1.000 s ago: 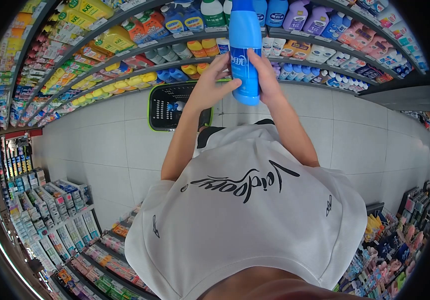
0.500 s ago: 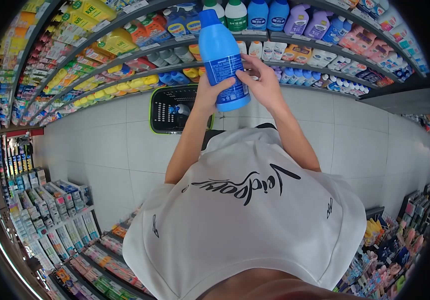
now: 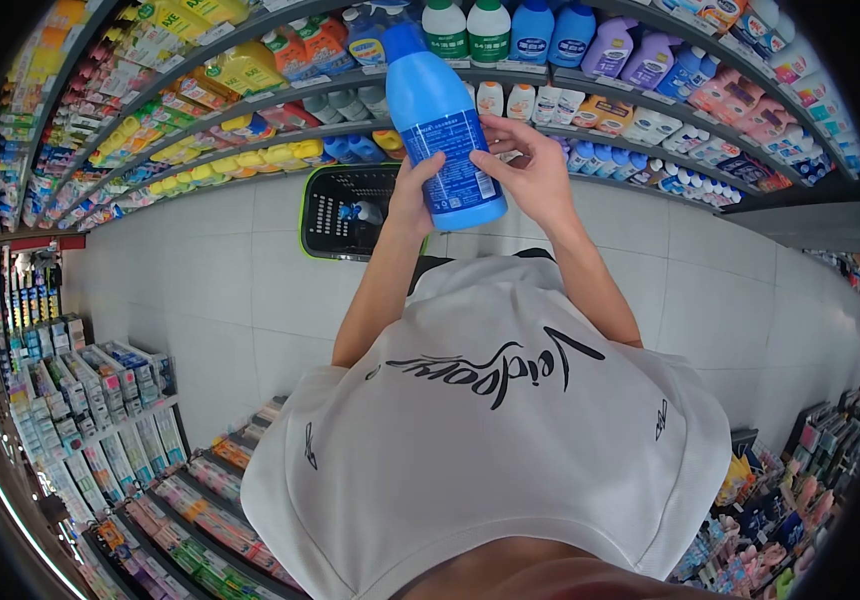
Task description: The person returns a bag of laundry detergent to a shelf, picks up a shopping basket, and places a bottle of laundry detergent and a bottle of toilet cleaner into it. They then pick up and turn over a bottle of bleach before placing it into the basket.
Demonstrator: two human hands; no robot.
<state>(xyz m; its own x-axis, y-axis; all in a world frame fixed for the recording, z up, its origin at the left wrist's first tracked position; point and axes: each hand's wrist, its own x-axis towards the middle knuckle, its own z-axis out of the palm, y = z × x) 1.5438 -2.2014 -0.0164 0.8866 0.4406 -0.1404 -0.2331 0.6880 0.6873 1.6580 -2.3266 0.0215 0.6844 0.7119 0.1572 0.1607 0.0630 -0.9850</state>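
Observation:
A large blue bottle (image 3: 442, 130) with a darker blue cap and a printed label is held up in front of the shelves, its cap end tipped a little to the left. My left hand (image 3: 414, 195) wraps its left side, thumb across the label. On the right side, my right hand (image 3: 530, 165) touches the bottle with its thumb on the label edge and fingers curled by the side. Below and left stands a black basket (image 3: 322, 235) with a green rim, holding a blue and white item (image 3: 360, 212).
Curved shelves (image 3: 590, 80) of cleaning bottles run across the top. Boxed goods stand on a rack (image 3: 135, 430) at the lower left. More packaged goods (image 3: 780, 500) hang at the lower right. Pale floor tiles (image 3: 210, 270) lie between.
The bottle's cap end has shifted slightly left and down, and its base slightly right. Both hands still hold it. The shelves and basket sit slightly differently in view.

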